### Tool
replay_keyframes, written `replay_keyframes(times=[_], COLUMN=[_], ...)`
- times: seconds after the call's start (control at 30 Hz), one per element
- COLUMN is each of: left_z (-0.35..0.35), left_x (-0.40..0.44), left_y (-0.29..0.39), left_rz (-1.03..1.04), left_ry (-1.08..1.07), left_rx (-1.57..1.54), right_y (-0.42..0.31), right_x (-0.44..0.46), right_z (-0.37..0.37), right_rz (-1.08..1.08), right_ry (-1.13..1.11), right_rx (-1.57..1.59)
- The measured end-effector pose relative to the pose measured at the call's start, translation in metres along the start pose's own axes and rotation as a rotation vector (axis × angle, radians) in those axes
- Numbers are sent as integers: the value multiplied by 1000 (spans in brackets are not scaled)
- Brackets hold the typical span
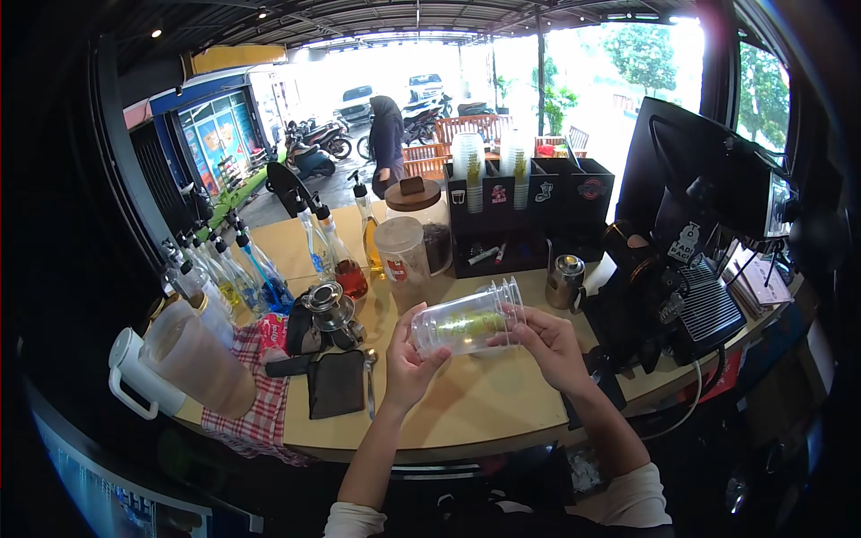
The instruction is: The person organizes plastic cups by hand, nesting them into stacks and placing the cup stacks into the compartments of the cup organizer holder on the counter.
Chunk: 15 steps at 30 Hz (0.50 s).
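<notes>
A short stack of clear plastic cups [462, 323] with a green-yellow print lies sideways in the air over the counter, between my hands. My left hand [410, 363] is wrapped round the base end. At the rim end, my right hand [549, 348] grips the edges, where more than one rim shows. Below and to the left, a long spoon [369, 381] rests beside a dark folded cloth [336, 386]. Behind the cups stands a cloudy plastic jar [401, 255].
A black holder [529, 211] with cup stacks stands at the back. Pump bottles [336, 255] and pitchers [197, 359] line the left. A metal jug [566, 282], a coffee machine [650, 296] and a monitor [695, 170] occupy the right. A person [386, 143] is outside.
</notes>
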<state>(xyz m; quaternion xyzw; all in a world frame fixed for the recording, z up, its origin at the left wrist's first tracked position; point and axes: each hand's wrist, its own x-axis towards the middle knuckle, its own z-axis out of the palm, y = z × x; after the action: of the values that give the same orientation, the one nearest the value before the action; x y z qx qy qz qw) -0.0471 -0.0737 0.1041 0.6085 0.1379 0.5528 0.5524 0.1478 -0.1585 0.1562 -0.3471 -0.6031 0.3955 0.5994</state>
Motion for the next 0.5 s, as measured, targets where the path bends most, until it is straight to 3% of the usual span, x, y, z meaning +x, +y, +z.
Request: replay_keyframes(times=[0.33,0.5], left_z=[5,-11], left_x=[-1,2], left_y=[12,15], left_rz=[-90,-16], left_ry=[1,-45], left_rx=[3,-7], right_y=[6,8], right_x=[2,8], right_z=[-1,4], right_rz=[-4,-6], right_ry=[-7,-31], right_rx=[1,46])
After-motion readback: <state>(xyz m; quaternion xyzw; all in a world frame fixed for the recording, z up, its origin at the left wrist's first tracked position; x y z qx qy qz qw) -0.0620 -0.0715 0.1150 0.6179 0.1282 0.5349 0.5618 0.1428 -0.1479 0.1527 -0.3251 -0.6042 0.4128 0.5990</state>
